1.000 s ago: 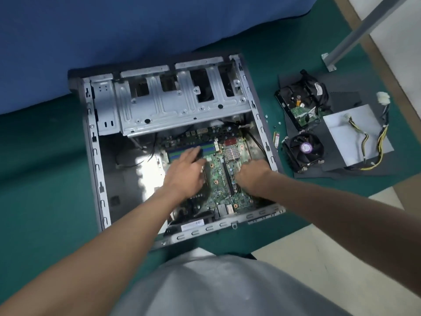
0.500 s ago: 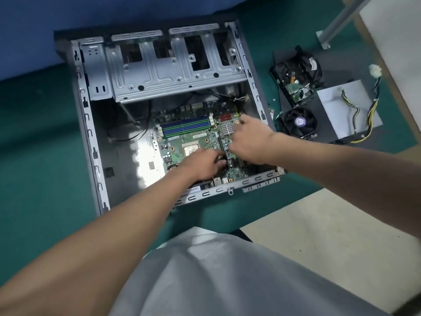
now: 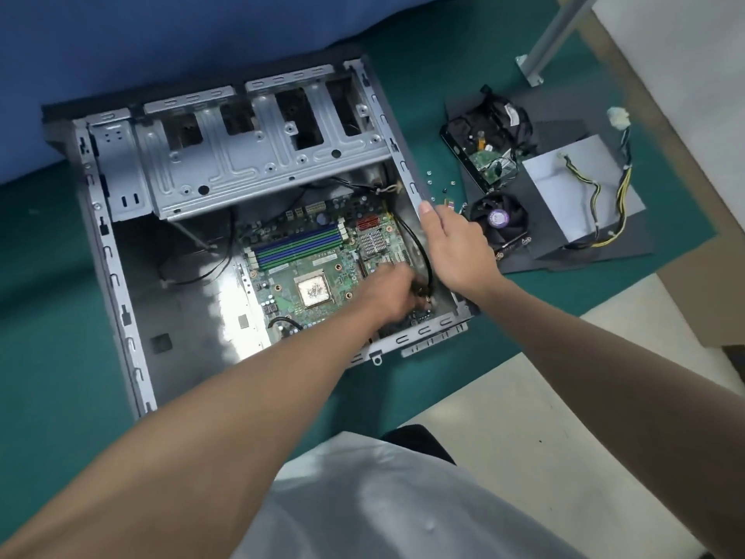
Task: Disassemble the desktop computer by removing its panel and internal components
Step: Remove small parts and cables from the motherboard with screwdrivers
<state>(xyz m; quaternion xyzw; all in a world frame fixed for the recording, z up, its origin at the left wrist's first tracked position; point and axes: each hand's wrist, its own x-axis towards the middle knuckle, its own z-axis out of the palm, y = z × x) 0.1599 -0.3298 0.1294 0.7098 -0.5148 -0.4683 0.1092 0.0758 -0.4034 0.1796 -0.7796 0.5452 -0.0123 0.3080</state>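
Observation:
The open computer case (image 3: 121,276) lies on its side on a green mat. Inside it sits the green motherboard (image 3: 342,272), with a bare CPU (image 3: 314,291) and blue RAM slots (image 3: 298,246). My left hand (image 3: 393,294) reaches into the board's lower right corner. It is blurred, and its fingers curl at the lower end of a black cable (image 3: 421,252). My right hand (image 3: 457,246) rests with straight fingers on the case's right wall (image 3: 405,171).
A silver drive cage (image 3: 262,155) spans the case's far half. To the right, a black panel (image 3: 604,254) carries a hard drive (image 3: 485,155), a cooler fan (image 3: 500,219) and a power supply (image 3: 580,191) with yellow wires. Loose screws (image 3: 439,183) lie beside the case.
My right hand came off the motherboard and moved right onto the case wall. My left hand shifted right to the board's lower right corner by the black cable.

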